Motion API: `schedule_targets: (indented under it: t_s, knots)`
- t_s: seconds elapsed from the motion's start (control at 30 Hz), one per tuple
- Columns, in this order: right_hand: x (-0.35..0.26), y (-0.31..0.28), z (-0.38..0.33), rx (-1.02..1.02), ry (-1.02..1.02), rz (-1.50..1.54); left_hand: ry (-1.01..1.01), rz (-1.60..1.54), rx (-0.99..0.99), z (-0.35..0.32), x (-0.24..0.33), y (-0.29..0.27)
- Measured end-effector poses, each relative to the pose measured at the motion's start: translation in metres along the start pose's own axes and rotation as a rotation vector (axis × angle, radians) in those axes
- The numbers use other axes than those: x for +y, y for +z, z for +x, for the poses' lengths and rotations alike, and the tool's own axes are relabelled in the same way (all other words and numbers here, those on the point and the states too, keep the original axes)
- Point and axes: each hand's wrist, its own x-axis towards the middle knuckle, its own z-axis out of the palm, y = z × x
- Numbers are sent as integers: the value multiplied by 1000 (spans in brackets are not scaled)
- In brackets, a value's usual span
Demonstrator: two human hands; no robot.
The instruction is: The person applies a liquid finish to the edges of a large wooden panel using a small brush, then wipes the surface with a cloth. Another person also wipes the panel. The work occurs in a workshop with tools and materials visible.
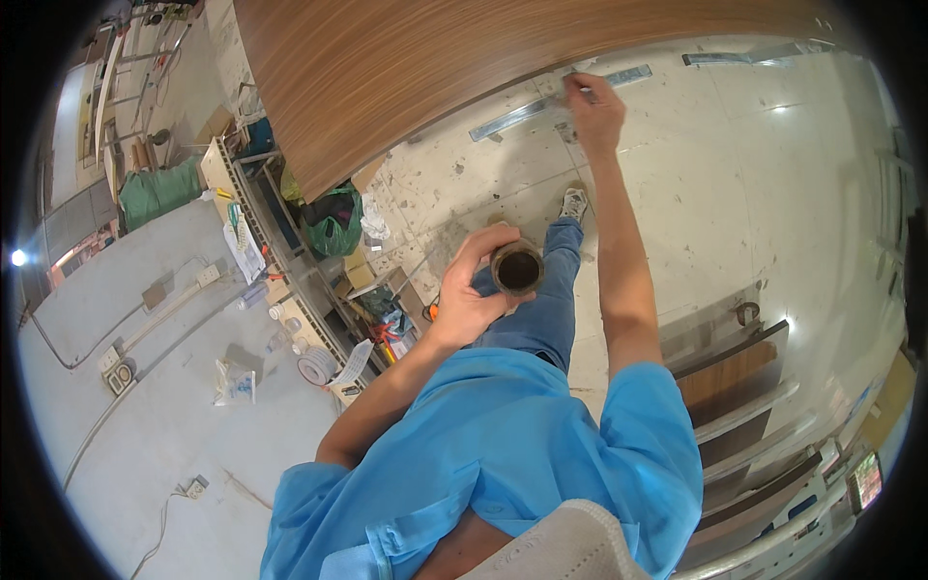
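The left hand [471,290] is clamped around a brown roll of tape [517,268], held near the body above the blue-jeaned leg [541,300]. The right hand [594,108] reaches far out, fingers pinched together on a clear strip of tape [572,97] at the edge of the wooden panel [406,68].

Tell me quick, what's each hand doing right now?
Left hand: closed around a brown roll of tape.
Right hand: fingers pinched at the wood panel edge; what they pinch cannot be told.
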Motion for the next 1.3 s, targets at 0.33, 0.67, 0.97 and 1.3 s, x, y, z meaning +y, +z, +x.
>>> schedule_targets:
  t_s: [0.33,0.67,0.97,1.3]
  knots:
    - [6,-40,28,154,84,21,39,13,-72,9,9,15]
    - [-26,39,-43,-53,98,106,19,7,-40,-15,9,-2]
    - [-37,68,-70,26,191,149,12,19,4,-46,-7,-29]
    - [-39,91,-94,-237,152,214,-14,-24,30,-59,-18,-44]
